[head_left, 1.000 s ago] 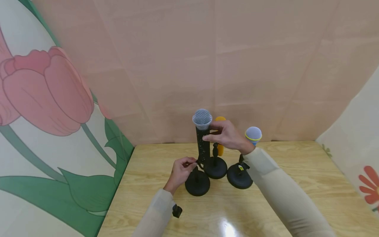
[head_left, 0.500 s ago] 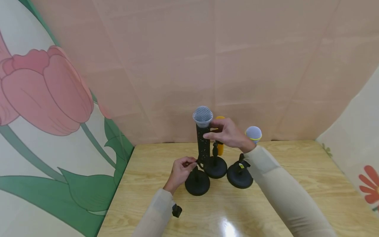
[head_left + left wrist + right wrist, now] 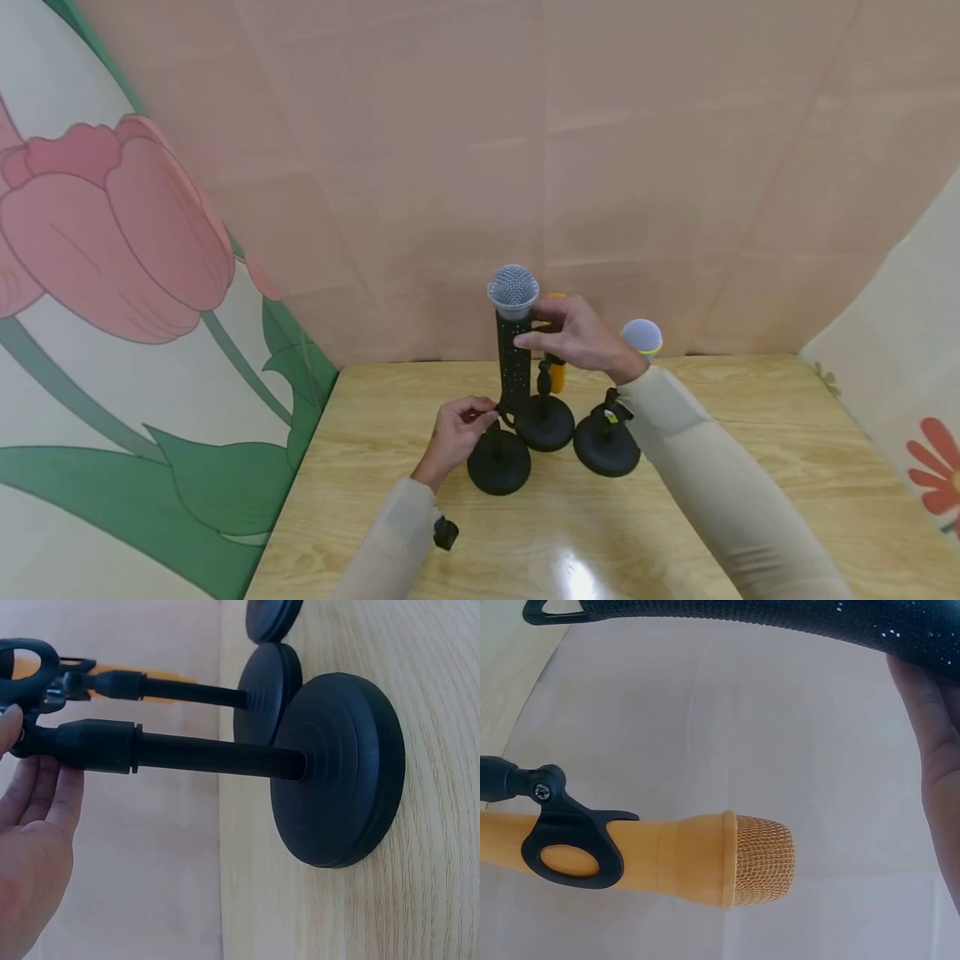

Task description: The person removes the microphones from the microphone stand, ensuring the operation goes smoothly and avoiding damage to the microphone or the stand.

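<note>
The black glitter microphone point(image 3: 513, 350) stands upright in the nearest stand point(image 3: 498, 462) on the wooden worktop point(image 3: 675, 517). The right hand point(image 3: 573, 337) grips its upper body; the left hand point(image 3: 453, 433) pinches the stand's clip. Just behind stands an orange microphone point(image 3: 667, 859), and a blue one point(image 3: 642, 337) to the right.

Seen from head height, looking forward and down across the table point(image 3: 675, 533) toward the back wall. The left-wrist camera sits low and very close to the front stand point(image 3: 337, 769), turned sideways. The right-wrist camera, closer still, faces the wall past the orange microphone point(image 3: 705, 859), apparently also sideways. All three views share the stands.
</note>
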Demonstrator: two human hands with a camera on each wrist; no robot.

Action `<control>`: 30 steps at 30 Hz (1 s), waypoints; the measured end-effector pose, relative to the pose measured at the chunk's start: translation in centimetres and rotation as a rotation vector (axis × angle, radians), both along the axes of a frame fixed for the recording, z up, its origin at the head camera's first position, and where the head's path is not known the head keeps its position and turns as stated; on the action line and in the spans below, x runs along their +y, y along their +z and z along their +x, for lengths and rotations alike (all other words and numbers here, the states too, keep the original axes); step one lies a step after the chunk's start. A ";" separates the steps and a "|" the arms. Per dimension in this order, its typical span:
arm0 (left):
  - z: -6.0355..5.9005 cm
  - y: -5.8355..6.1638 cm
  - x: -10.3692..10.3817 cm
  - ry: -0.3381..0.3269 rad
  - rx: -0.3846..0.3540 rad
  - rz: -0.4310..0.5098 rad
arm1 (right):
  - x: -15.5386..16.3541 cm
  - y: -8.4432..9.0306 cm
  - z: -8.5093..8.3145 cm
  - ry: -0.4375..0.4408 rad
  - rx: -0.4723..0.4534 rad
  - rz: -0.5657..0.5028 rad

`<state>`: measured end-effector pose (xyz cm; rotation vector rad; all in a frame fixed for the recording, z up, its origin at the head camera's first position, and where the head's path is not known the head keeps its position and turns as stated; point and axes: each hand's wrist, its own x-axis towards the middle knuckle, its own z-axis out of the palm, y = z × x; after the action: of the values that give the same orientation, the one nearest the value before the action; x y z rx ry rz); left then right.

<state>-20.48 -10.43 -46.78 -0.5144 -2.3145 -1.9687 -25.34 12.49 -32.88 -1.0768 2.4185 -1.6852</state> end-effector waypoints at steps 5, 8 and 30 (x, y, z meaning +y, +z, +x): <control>0.1 0.0 0.0 0.002 0.011 -0.001 | 0.0 0.4 0.1 0.016 0.012 0.013; 0.2 0.1 0.0 0.000 0.006 -0.003 | 0.4 1.5 0.2 0.013 0.028 -0.030; -0.6 -0.2 -0.6 0.002 0.055 -0.049 | 1.8 2.6 0.2 -0.053 0.098 -0.021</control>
<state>-21.10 -11.06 -46.97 -0.5627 -2.3337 -1.8769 -25.15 14.28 -30.29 -1.1348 2.5152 -1.7166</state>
